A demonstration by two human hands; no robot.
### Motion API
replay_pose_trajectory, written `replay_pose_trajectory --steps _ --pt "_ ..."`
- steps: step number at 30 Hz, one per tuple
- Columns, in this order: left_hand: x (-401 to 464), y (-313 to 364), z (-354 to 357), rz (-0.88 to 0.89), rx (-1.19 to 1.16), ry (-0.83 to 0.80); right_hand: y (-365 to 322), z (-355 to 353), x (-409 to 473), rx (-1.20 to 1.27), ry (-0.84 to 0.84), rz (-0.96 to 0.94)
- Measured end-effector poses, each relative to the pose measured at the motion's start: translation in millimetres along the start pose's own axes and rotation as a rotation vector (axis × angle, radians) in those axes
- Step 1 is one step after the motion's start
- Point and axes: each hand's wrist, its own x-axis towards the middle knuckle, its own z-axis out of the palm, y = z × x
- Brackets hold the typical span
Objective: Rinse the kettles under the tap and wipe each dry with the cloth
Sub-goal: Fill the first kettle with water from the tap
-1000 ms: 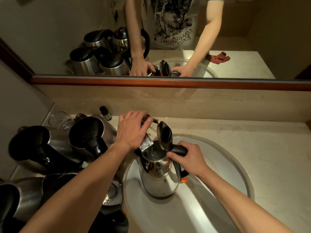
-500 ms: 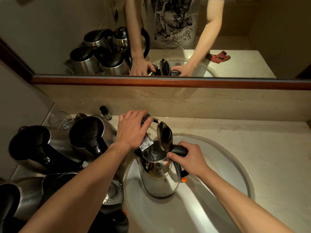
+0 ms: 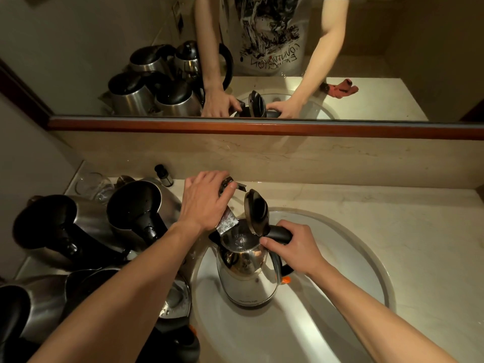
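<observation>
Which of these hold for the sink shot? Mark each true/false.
1. The kettle in the sink has its lid shut. False: the lid stands open.
2. The right hand grips the kettle's handle. True.
3. The left hand rests on the tap. True.
4. The kettle lies on its side. False: it stands upright in the basin.
5. A red cloth shows in the mirror. True.
6. No other kettles are around. False: several kettles sit left of the sink.
</observation>
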Motion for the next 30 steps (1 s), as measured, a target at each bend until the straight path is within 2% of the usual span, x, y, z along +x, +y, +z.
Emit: replay_pose_trajectory --steps 30 --pt "-0.3 1.3 -2.1 -0.026 -0.006 -0.023 -0.4 -0.9 -1.0 0.001 -0.014 -0.031"
